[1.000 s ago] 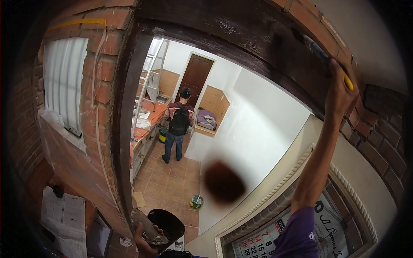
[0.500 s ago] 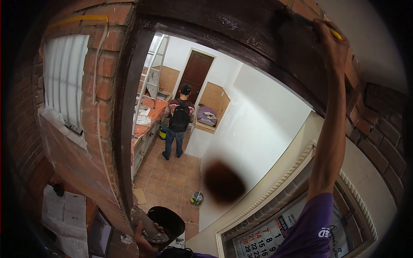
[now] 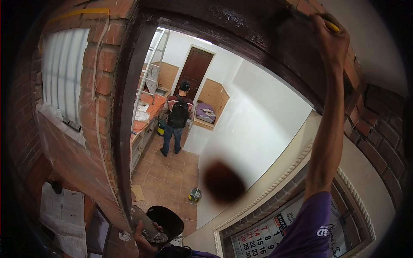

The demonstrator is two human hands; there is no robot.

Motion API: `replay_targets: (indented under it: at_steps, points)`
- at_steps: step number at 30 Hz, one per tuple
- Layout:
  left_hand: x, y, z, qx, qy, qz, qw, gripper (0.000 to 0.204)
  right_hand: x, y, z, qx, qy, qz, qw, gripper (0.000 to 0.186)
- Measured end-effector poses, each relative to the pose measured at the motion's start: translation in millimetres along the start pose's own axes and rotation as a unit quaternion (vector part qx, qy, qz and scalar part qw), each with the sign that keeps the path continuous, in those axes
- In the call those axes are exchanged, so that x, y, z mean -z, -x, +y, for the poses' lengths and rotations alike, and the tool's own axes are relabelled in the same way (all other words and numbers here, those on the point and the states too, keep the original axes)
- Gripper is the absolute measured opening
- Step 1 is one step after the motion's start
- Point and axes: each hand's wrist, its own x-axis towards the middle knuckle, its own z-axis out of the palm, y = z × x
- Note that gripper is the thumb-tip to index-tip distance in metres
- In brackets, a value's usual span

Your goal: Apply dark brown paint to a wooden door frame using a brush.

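My right hand (image 3: 333,43) is raised at the upper right, closed around a paintbrush (image 3: 331,26). The brush's yellow handle end sticks out past the fingers, and its dark head blurs against the dark brown beam (image 3: 215,17) of the door frame. Wet-looking shine shows on parts of that beam. Low down, my left hand (image 3: 144,238) is wrapped around a black paint container (image 3: 172,215). A greyish, smeared piece (image 3: 148,225) lies along the container's side by my fingers; its kind is unclear. Most of the container's inside is in shadow.
Through the opening a person with a black backpack (image 3: 178,114) stands by a counter (image 3: 150,114) and a ladder (image 3: 150,81). A small bucket (image 3: 194,195) sits on the tiled floor. A framed calendar (image 3: 258,236) hangs at lower right; a brown blur (image 3: 224,182) covers part of the white wall.
My right hand and the brush have shifted slightly left and up along the beam. My left hand keeps its hold. The view has moved a little.
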Motion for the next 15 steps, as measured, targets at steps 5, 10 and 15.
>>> replay_targets:
  at_steps: [5, 10, 15]
  points:
    - [1, -1, 0, -0.034, -0.007, 0.031, 0.999, 0.044, -2, 1, 18, -0.049, -0.169, -0.006, 0.984, 0.020]
    - [4, -8, 1, -0.033, -0.017, 0.005, 0.999, 0.042, 36, 13, 61, -0.091, -0.118, 0.005, 0.989, 0.020]
    - [0, -5, 0, -0.035, -0.011, -0.017, 0.999, 0.040, 63, 20, 89, -0.137, -0.151, 0.018, 0.979, 0.018]
